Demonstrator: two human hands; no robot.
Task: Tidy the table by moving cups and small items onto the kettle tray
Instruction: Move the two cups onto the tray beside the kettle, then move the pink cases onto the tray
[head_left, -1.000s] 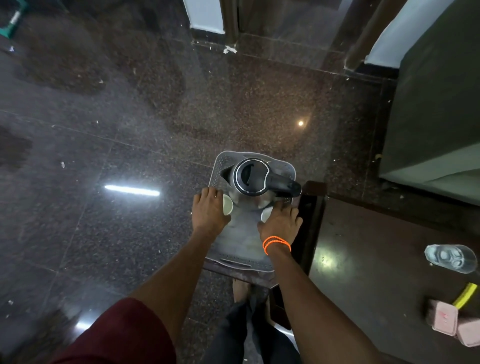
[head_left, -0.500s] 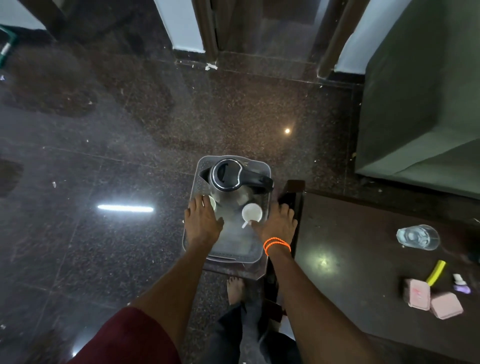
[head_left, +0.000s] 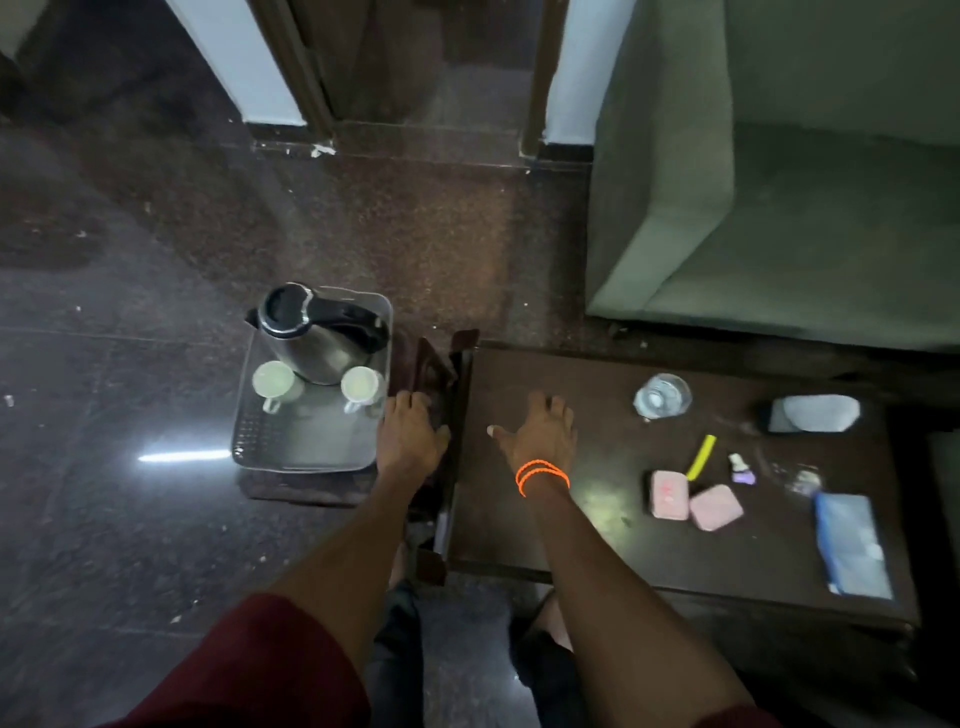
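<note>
A grey kettle tray (head_left: 306, 447) sits on a low stool left of the dark table (head_left: 571, 540). On it stand a steel kettle (head_left: 317, 332) and two white cups (head_left: 272, 382) (head_left: 361, 387), upright in front of the kettle. My left hand (head_left: 410, 434) rests by the tray's right edge, fingers apart, holding nothing. My right hand (head_left: 540, 428), with orange wrist bands, hovers spread over the table's left part, empty. Further right lie a glass (head_left: 662, 397), two pink cases (head_left: 670, 493) (head_left: 716, 506), a yellow stick (head_left: 701, 457) and a small purple item (head_left: 740, 470).
A blue packet (head_left: 852, 545) lies near the table's right front edge, and a dark phone with a pale cloth (head_left: 813, 413) at the back right. A green sofa (head_left: 779, 182) stands behind the table. Dark polished floor (head_left: 130, 364) stretches to the left.
Both hands have left the cups standing on the tray. My right hand has moved right over the table and my left hand to the tray's right edge. The view has swung right.
</note>
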